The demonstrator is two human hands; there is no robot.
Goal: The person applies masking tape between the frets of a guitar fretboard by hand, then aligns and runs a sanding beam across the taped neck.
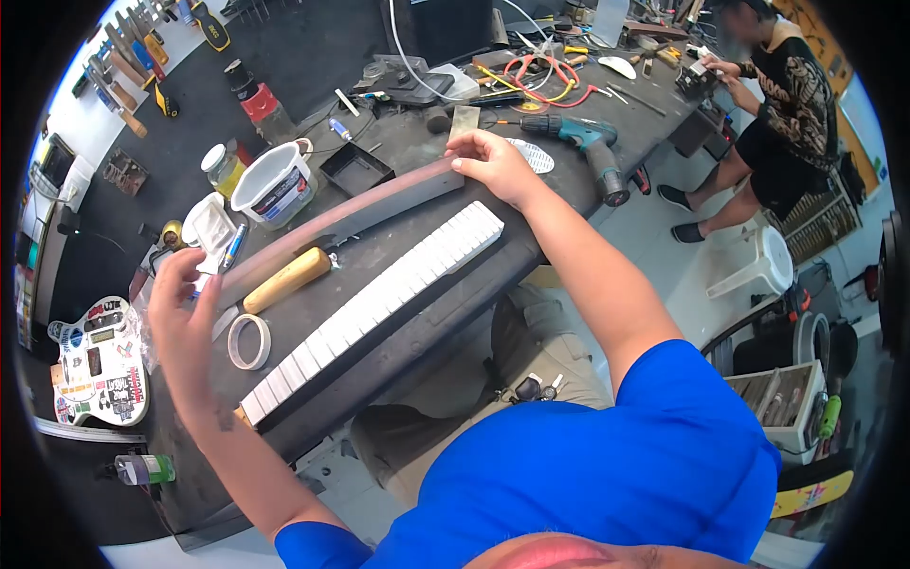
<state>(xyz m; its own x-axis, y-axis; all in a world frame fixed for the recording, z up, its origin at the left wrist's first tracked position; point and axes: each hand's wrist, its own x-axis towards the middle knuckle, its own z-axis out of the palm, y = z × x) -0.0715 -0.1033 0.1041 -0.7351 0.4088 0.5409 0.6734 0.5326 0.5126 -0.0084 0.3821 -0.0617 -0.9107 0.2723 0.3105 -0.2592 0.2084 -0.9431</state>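
- At the left of the dark bench top [374,245], I see the left hand [185,305] with thumb and fingers parted, near the bar's near end. I cannot make out firm contact, so that end could swing if the other one is pushed.
- Just right of it lies a pale, ring-shaped tape roll [248,357]; a brushing wrist could knock it away.
- Next is a cylindrical, yellowish wooden handle [286,281], beside the bar. Being round, I judge it could roll if bumped.
- Behind that stands a translucent plastic tub with a dark label [282,197], close to the bar; a sideways sweep could tip it.
- Across the middle lies the long, reddish-brown bar with a dark side face [320,222], between both hands. I'd worry about it sliding into the white, segmented strip [370,303] in front and scuffing it.
- Farther right, the right hand [493,163] touches the bar's far end; whether it grips, I cannot tell. A loose hold could slip.
- Beyond it, a teal-and-black cordless drill [583,140] could snag the forearm on a wide reach.
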